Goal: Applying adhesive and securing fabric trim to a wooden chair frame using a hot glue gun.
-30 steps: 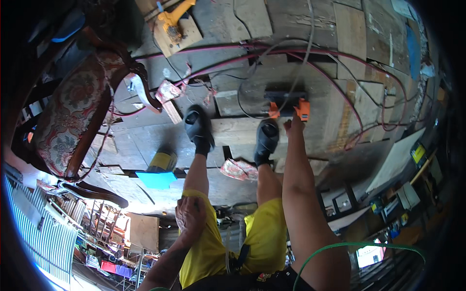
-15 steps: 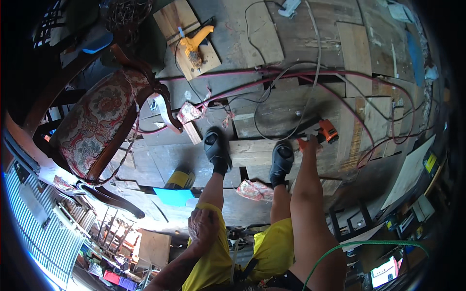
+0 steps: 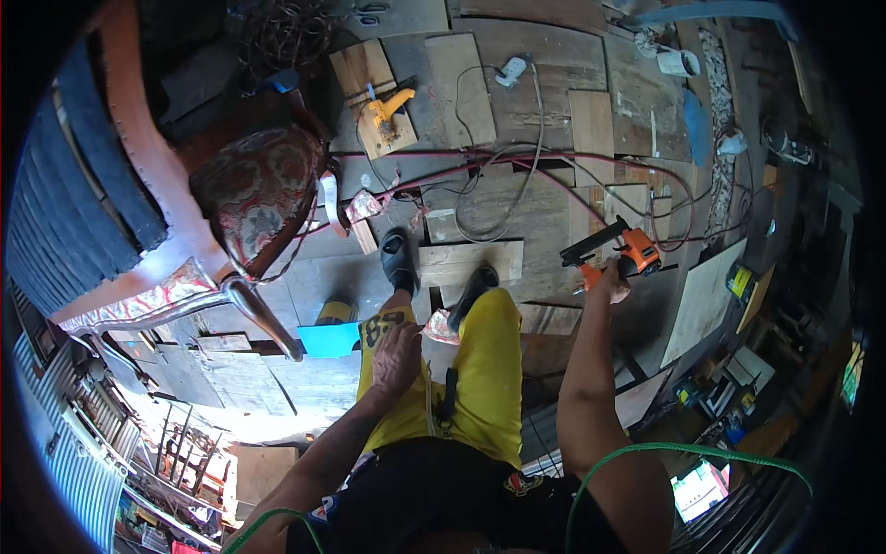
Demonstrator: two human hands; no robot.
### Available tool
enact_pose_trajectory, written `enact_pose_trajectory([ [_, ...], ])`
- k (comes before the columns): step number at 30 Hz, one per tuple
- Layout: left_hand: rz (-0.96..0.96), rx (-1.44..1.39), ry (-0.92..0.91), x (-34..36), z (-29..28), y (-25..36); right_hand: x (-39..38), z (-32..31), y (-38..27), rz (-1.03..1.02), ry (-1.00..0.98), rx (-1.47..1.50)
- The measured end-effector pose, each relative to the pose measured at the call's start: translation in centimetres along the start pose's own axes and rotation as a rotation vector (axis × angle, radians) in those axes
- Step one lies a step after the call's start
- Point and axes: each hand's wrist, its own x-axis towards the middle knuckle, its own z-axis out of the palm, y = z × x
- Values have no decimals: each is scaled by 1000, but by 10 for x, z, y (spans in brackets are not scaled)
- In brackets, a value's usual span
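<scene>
Right hand (image 3: 609, 282) is clenched round the grip of an orange-black nail gun (image 3: 614, 251), held out at arm's length clear of the legs, above the plank floor (image 3: 517, 111), while left hand (image 3: 399, 355) rests loose-fingered on the yellow shorts (image 3: 489, 369), probably bracing, beside the upholstered chair (image 3: 254, 189).

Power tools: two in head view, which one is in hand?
The orange-and-black tool, gripped by the right hand. The yellow tool lies untouched on a wooden board farther away.
</scene>
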Motion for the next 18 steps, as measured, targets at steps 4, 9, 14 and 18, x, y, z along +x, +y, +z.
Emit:
enact_pose_trajectory([
  [4,174,-130,196,46,-75,59,14,-26,-38,-103,-16,-85],
  [9,27,-95,199,103,-116,46,-20,-13,-62,-178,-155,-408],
  [14,-34,-194,97,166,-90,72,-18,30,-102,-133,-451,-359],
  [18,-205,-246,-38,226,-1,89,-12,153,-172,-169,-479,-450],
])
